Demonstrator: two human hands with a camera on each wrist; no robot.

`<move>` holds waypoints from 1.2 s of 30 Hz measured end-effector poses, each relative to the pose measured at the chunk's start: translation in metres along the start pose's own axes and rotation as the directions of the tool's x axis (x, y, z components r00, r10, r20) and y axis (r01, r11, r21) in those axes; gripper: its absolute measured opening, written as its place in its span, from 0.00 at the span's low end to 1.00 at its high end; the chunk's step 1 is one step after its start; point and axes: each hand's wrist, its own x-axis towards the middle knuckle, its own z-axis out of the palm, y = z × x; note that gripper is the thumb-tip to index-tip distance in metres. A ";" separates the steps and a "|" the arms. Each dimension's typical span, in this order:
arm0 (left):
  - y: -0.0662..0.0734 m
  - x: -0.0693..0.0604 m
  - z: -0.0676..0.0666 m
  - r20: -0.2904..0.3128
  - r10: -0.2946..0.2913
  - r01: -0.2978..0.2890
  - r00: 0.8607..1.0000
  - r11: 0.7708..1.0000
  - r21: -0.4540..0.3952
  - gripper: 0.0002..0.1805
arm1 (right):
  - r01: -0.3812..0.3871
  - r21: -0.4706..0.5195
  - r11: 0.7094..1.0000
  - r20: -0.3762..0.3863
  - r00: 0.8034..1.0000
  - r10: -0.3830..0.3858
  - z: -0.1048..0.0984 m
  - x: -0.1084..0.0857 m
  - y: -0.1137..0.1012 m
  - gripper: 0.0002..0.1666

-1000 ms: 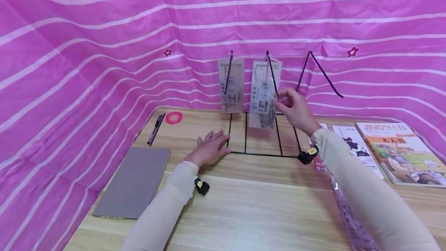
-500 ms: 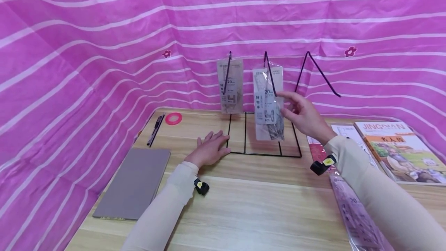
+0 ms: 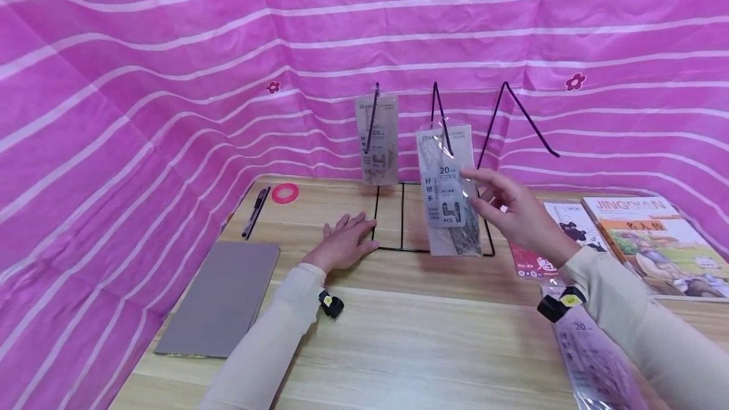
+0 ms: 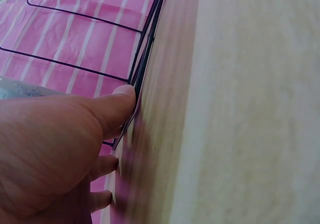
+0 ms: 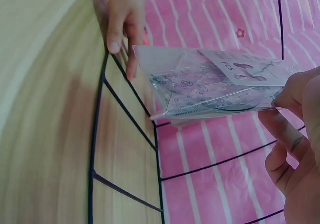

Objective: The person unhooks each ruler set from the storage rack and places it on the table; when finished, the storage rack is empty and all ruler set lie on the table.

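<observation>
A black wire rack (image 3: 402, 220) stands at the back of the table, its hooks rising in front of the cloth. The left hand (image 3: 342, 243) lies with spread fingers on the rack's left base corner; in the left wrist view the thumb (image 4: 117, 106) touches the wire. Between thumb and fingertips the right hand (image 3: 515, 211) pinches the right edge of a clear packet (image 3: 447, 195). The packet's top overlaps the middle hook's tip; whether it is still threaded on, I cannot tell. Another packet (image 3: 377, 144) hangs from the left hook. The right hook (image 3: 529, 118) bears nothing.
At the left lie a grey notebook (image 3: 219, 299), a pen (image 3: 256, 212) and a pink tape ring (image 3: 285, 193). Magazines (image 3: 660, 239), a cartoon-cat pack (image 3: 575, 226), a red pack (image 3: 532, 262) and a purple packet (image 3: 595, 353) lie at the right, partly under the right arm.
The right hand has drawn the middle packet forward, down and slightly to the right, from the back of the hook to its front end. The left hand has stayed where it was.
</observation>
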 end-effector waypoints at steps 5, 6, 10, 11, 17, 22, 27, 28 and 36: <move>0.001 0.000 0.001 0.000 -0.002 0.002 1.000 1.000 0.002 0.36 | -0.041 0.004 0.999 0.017 0.999 0.041 -0.002 -0.014 -0.008 0.34; 0.001 0.000 0.000 0.002 -0.004 0.004 1.000 1.000 -0.001 0.36 | -0.049 0.006 0.999 0.019 0.999 0.049 -0.003 -0.016 -0.009 0.34; 0.002 -0.001 0.000 0.008 -0.006 0.006 1.000 1.000 -0.002 0.36 | -0.018 0.005 1.000 0.021 1.000 0.018 -0.006 -0.028 -0.013 0.35; 0.003 -0.001 -0.001 0.009 -0.007 0.007 1.000 1.000 -0.003 0.36 | 0.006 0.005 1.000 0.020 1.000 -0.006 -0.007 -0.030 -0.013 0.35; 0.004 -0.002 -0.002 0.010 -0.008 0.008 1.000 1.000 -0.010 0.36 | 0.075 -0.007 0.997 0.032 0.997 -0.074 -0.010 -0.044 -0.015 0.36; 0.004 -0.002 -0.002 0.013 -0.016 0.016 1.000 1.000 -0.012 0.36 | 0.052 -0.044 0.998 0.039 0.998 -0.050 -0.012 -0.056 -0.021 0.36; 0.002 -0.002 -0.002 0.007 -0.014 0.014 1.000 1.000 -0.010 0.36 | 0.118 -0.035 0.992 0.012 0.993 -0.117 -0.012 -0.064 -0.027 0.37; 0.002 -0.001 -0.001 0.006 -0.014 0.014 1.000 1.000 -0.007 0.36 | 0.124 -0.033 0.992 0.009 0.992 -0.124 -0.013 -0.066 -0.028 0.38; 0.002 -0.002 -0.001 0.012 -0.015 0.015 1.000 1.000 -0.005 0.35 | 0.196 -0.026 0.980 -0.010 0.980 -0.196 -0.023 -0.079 -0.030 0.41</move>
